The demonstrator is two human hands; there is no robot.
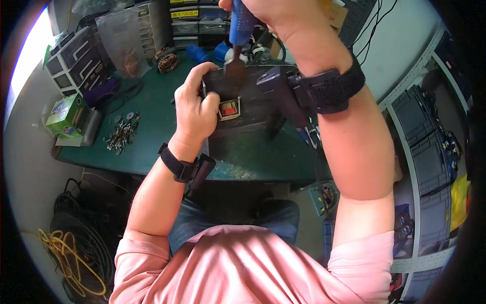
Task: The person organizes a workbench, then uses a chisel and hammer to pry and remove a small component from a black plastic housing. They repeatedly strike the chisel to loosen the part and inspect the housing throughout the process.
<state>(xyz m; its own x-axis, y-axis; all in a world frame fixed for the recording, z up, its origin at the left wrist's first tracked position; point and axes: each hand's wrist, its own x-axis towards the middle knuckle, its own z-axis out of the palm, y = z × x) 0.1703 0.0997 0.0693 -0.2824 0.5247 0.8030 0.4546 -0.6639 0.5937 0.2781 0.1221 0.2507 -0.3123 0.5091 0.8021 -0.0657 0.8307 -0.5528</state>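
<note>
At the top edge, my right hand [271, 11] is partly cut off by the picture. It is closed round a tool with a blue handle [242, 25] and a dark, broad lower end [235, 67], which points down and is blurred. Below the tool lies a dark flat board [253, 114] on the bench. A small rectangular frame [229, 109] with red and gold inside sits on it. My left hand [195, 106] is closed at the board's left side, its thumb beside the small frame. Between thumb and index finger shows a thin shiny edge that I cannot identify.
The green bench [157, 116] carries a pile of small metal parts [120, 136], a green box [67, 117], a copper-coloured coil [166, 61] and drawer units [78, 61]. Shelves with grey bins [422, 147] stand at right. Cables [71, 258] lie at lower left.
</note>
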